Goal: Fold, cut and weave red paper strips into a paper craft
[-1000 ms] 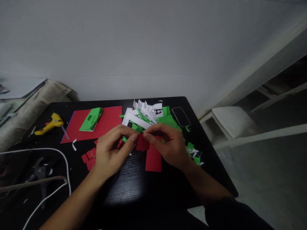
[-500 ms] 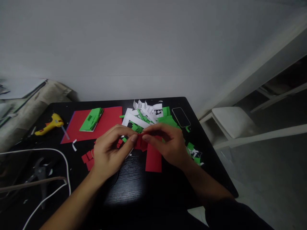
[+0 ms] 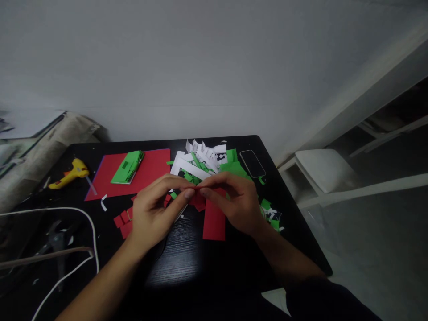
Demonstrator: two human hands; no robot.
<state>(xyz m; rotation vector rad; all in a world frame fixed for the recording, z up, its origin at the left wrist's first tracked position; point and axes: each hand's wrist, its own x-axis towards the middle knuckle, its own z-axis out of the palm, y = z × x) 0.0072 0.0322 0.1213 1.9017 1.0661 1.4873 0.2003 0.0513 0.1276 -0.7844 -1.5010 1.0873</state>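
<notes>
Above the black table, my left hand and my right hand meet fingertip to fingertip. Both pinch a small piece of red paper, mostly hidden by the thumbs and fingers. Beneath my right hand lies a red paper strip. Several small red paper pieces sit to the left of my left hand. Behind the hands is a heap of white paper scraps mixed with green paper pieces.
At the left are a yellow glue gun, pliers-like tool and white cable. A green paper bundle lies on a red sheet. A phone rests back right. A white stool stands beside the table.
My fingertips have drawn closer together around the red paper, and less of it shows between them. The things on the table have stayed put.
</notes>
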